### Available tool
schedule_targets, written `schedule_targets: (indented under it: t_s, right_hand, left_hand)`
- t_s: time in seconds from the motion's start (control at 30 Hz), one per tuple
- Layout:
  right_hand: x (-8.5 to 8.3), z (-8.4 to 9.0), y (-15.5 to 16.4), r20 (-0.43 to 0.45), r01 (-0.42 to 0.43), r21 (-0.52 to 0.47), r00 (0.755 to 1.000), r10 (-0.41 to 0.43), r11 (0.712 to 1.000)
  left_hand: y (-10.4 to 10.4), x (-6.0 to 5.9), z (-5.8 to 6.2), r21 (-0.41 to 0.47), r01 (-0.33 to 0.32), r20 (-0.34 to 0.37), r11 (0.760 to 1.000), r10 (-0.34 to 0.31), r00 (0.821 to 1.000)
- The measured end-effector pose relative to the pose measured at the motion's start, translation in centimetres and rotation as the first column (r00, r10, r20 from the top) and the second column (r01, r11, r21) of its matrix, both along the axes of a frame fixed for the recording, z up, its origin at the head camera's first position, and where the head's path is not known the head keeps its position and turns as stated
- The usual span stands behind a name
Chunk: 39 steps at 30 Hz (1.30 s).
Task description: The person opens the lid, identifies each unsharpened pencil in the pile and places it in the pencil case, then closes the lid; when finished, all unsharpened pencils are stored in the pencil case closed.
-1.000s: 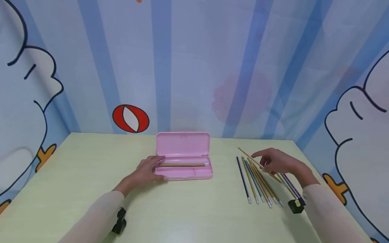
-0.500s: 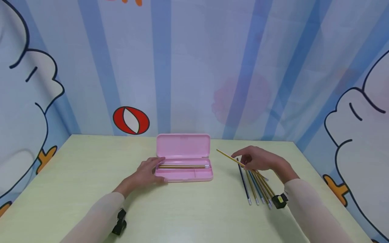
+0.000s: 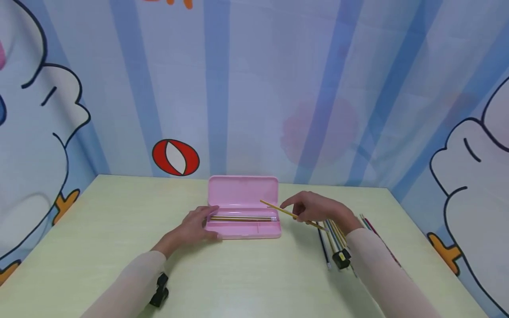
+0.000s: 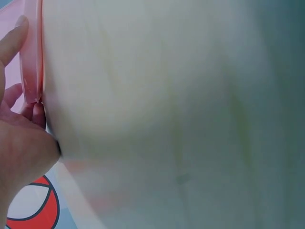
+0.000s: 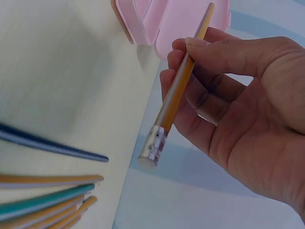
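Observation:
A pink pencil case lies with its lid up on the table, and a few gold pencils rest in its back compartment. My left hand grips the case's left end, thumb at the front corner and fingers near the hinge side. In the left wrist view, fingers bend round the case's pink edge. My right hand pinches a yellow pencil between thumb and fingers. That pencil is in the air, tilted, its eraser end toward the right wrist camera and its other end near the case's right side.
Several pencils lie side by side on the table, partly under the right forearm. A red pencil and a greenish one lie further right. A blue striped cloth hangs behind the table.
My right hand has lifted the yellow pencil from over the pile and carried it left toward the case. The left hand has kept its hold on the case.

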State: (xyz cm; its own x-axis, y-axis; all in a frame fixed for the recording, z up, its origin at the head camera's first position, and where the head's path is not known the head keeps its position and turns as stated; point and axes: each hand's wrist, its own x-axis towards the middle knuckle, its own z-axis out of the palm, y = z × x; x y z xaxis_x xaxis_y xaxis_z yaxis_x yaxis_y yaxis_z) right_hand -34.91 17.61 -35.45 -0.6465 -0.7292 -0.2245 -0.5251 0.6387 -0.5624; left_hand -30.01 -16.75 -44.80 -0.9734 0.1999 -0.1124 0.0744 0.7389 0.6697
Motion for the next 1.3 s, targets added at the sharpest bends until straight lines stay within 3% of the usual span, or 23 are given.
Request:
schedule_targets:
  t_s: [0.53,0.7,1.07,1.3]
  right_hand:
    - [-1.0,-2.0,-5.3,-0.017,0.004,0.005,1.000,-0.004,1.000]
    - [-1.4,-2.6,-6.4,-0.013,0.014,-0.006,1.000,-0.014,1.000]
    - [-1.9,-3.6,-8.5,-0.091,0.050,0.019,0.995,-0.048,0.999]
    - [-1.8,-4.0,-9.5,-0.097,0.033,-0.010,0.995,-0.033,0.999]
  left_hand:
    - [0.2,0.1,-0.2,0.000,-0.030,0.002,1.000,0.030,1.000]
    - [0.3,0.1,-0.1,-0.004,-0.032,0.001,0.999,0.032,0.999]
    - [0.2,0.2,0.2,0.002,-0.049,0.009,0.999,0.049,0.999]
    - [0.3,0.3,0.2,0.010,-0.052,0.014,0.999,0.052,0.999]
